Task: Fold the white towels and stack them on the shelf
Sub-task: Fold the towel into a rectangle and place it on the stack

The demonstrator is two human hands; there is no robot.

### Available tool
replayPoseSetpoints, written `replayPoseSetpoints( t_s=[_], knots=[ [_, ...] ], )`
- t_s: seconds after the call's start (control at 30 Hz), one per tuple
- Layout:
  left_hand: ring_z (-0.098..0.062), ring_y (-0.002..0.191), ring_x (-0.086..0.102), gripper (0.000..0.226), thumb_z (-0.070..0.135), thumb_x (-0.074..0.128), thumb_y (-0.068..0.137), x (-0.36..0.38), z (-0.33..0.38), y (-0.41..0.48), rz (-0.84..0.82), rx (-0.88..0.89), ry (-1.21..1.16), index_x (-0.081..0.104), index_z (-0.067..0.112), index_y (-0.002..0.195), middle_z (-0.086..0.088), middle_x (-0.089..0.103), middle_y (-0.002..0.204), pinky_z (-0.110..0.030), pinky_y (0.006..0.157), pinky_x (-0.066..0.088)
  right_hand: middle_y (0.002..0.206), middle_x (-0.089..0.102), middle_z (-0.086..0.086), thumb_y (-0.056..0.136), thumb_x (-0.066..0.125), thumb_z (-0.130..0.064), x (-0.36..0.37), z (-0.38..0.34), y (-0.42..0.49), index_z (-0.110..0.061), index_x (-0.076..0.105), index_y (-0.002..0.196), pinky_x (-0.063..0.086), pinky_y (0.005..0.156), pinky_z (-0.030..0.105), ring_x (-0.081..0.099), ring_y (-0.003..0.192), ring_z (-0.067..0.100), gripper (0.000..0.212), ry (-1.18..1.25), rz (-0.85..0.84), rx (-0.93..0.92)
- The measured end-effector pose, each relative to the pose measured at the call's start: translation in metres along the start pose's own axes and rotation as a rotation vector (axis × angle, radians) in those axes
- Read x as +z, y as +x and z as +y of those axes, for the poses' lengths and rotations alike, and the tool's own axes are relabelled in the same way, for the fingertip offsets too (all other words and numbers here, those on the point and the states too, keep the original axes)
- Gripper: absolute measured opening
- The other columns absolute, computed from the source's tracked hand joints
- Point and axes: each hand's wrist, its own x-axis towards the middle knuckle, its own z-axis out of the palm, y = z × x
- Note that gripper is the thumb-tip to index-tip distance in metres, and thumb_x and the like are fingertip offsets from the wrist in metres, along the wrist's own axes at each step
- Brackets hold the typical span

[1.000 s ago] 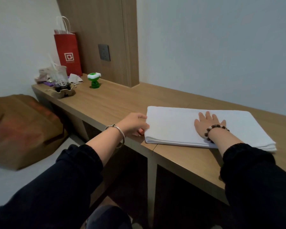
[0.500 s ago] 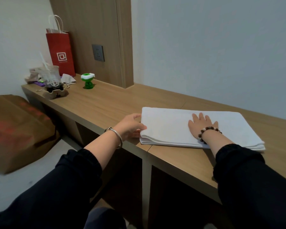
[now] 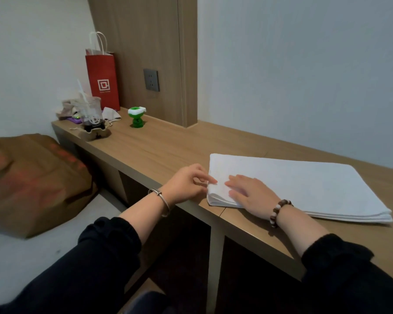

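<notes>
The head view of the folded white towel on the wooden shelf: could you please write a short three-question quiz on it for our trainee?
1. True or false: the right hand lies flat on the left end of the folded white towel.
2. What does the wrist of the left hand wear? A) a silver metal bangle B) a black watch C) nothing
3. Fill in: the small plastic figurine on the long wooden shelf is white and ___.
Key: 1 true; 2 A; 3 green.
</notes>
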Motion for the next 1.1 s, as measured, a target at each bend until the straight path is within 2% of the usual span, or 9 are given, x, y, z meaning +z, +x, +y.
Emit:
replayPoseSetpoints(
  t_s=[0.1,0.2,0.33,0.47,0.57,0.63,0.73,0.93,1.1],
  knots=[
    [-0.01,0.097,0.047,0.016,0.01,0.074,0.079,0.004,-0.001,-0.002,0.076,0.241,0.285,0.076,0.013,0.095,-0.002,0.058,0.105,-0.005,0.083,0.033,0.153,0.032,-0.008,0.101,0.035,-0.041,0.001,0.003,0.002,-0.028,0.044,0.141,0.012,0.115,0.034,0.021,0.143,0.012,0.043,0.026,-0.01,0.002],
    [-0.019,0.093,0.057,0.013,0.011,0.073,0.079,0.005,0.002,-0.003,0.129,0.397,0.421,0.075,0.01,0.092,-0.004,0.068,0.097,-0.024,0.078,0.043,0.153,0.032,-0.008,0.101,0.035,-0.04,0.001,0.005,0.003,-0.028,0.045,0.14,0.012,0.115,0.033,0.021,0.142,0.012,0.042,0.051,-0.005,0.008],
    [-0.025,0.056,0.062,0.01,0.003,0.077,0.067,0.01,0.003,-0.004,0.212,0.545,0.537,0.071,0.006,0.074,-0.006,0.068,0.065,-0.028,0.047,0.048,0.152,0.033,-0.008,0.101,0.036,-0.039,0.001,0.005,0.003,-0.026,0.047,0.139,0.013,0.115,0.034,0.022,0.142,0.012,0.041,0.076,0.008,0.017],
    [-0.032,0.055,0.061,0.005,0.006,0.071,0.074,0.015,-0.004,-0.008,0.181,0.49,0.633,0.067,0.004,0.072,-0.012,0.065,0.064,-0.033,0.046,0.047,0.147,0.042,-0.009,0.099,0.043,-0.039,0.003,0.003,-0.001,-0.027,0.054,0.131,0.02,0.111,0.03,0.03,0.138,0.011,0.036,0.104,0.085,0.026],
    [-0.031,0.053,0.06,0.006,0.008,0.071,0.076,0.016,-0.008,-0.012,0.153,0.485,0.643,0.068,0.004,0.073,-0.012,0.065,0.062,-0.031,0.045,0.046,0.128,0.059,-0.009,0.093,0.056,-0.038,0.006,-0.002,-0.008,-0.025,0.067,0.111,0.034,0.095,0.022,0.048,0.116,0.008,0.025,0.163,0.245,0.019],
    [-0.032,0.064,0.063,0.011,0.014,0.066,0.084,0.016,-0.009,-0.012,0.142,0.448,0.651,0.07,0.004,0.084,-0.012,0.069,0.073,-0.033,0.053,0.049,0.111,0.064,-0.008,0.087,0.063,-0.04,0.005,-0.008,-0.012,-0.023,0.07,0.102,0.037,0.085,0.021,0.05,0.1,0.005,0.024,0.126,0.304,-0.033],
    [-0.031,0.078,0.064,0.02,0.023,0.057,0.091,0.015,-0.011,-0.011,0.101,0.389,0.666,0.069,0.008,0.097,-0.01,0.071,0.087,-0.036,0.065,0.049,0.099,0.065,-0.005,0.082,0.07,-0.039,0.003,-0.016,-0.013,-0.018,0.07,0.093,0.041,0.081,0.024,0.053,0.095,0.011,0.023,0.025,0.282,-0.149],
    [-0.03,0.076,0.064,0.018,0.022,0.058,0.091,0.013,-0.009,-0.012,0.084,0.362,0.638,0.068,0.009,0.099,-0.009,0.07,0.086,-0.038,0.067,0.049,0.104,0.064,-0.004,0.092,0.057,-0.034,-0.004,-0.019,-0.015,-0.019,0.067,0.104,0.037,0.075,0.016,0.053,0.095,0.012,0.022,-0.243,0.208,-0.253],
    [-0.032,0.071,0.061,0.013,0.019,0.059,0.088,0.013,-0.008,-0.01,0.1,0.355,0.645,0.066,0.01,0.094,-0.009,0.068,0.079,-0.037,0.063,0.048,0.101,0.064,-0.001,0.097,0.045,-0.031,-0.006,-0.02,-0.019,-0.018,0.064,0.108,0.044,0.075,0.028,0.055,0.094,0.018,0.025,-0.377,0.18,-0.288]
  ],
)
